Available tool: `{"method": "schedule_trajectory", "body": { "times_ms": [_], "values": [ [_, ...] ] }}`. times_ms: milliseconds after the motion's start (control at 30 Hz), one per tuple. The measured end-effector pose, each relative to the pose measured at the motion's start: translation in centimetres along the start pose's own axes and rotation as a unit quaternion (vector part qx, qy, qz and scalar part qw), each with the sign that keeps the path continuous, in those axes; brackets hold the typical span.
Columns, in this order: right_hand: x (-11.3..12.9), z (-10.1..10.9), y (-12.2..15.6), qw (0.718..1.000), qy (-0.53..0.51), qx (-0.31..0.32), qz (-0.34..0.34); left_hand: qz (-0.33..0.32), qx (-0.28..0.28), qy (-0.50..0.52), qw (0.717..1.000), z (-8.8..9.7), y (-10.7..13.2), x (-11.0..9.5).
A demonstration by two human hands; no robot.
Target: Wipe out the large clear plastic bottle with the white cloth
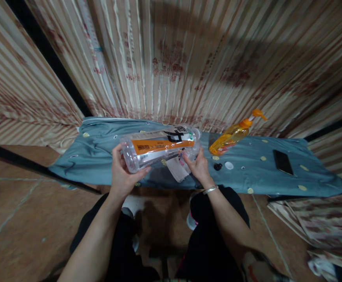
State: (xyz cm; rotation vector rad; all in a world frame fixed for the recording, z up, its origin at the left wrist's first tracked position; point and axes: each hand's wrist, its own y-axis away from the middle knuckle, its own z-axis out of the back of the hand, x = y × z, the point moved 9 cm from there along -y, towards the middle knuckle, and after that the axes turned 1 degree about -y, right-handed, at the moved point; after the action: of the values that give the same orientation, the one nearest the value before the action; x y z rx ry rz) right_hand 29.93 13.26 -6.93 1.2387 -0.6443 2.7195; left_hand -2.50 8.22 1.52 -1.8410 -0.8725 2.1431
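Note:
A large clear plastic bottle (pixel 159 146) with an orange and black label lies sideways between my hands, above the cloth-covered table. My left hand (pixel 125 172) is wrapped round its base end. At the neck end, my right hand (pixel 198 166) grips the bottle from below, near the shoulder. A whitish piece of paper or wipe (pixel 178 169) hangs or lies just under the bottle beside my right fingers; whether those fingers hold it too I cannot tell. A pump bottle (pixel 229 138) of orange liquid stands to the right of the bottle's neck.
A small black cap-like piece (pixel 218 167) and a white round lid (pixel 228 165) lie near the front edge. Farther right is a dark phone (pixel 283 162). The blue-green cloth (pixel 256 172) covers the narrow table. Striped curtains (pixel 171 58) hang behind it, with black poles at the sides.

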Motion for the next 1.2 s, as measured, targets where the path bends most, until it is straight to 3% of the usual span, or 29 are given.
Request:
{"method": "schedule_trajectory", "body": {
  "times_ms": [667,1200],
  "values": [
    [-0.26,-0.11,-0.1,1.0,0.018,0.004,-0.008,0.042,-0.006,0.029,0.999,0.08,0.15,0.58],
    [-0.45,-0.22,-0.08,1.0,0.014,0.0,-0.005,0.003,-0.003,0.001,1.0,0.04,-0.21,0.01]
  ]
}}
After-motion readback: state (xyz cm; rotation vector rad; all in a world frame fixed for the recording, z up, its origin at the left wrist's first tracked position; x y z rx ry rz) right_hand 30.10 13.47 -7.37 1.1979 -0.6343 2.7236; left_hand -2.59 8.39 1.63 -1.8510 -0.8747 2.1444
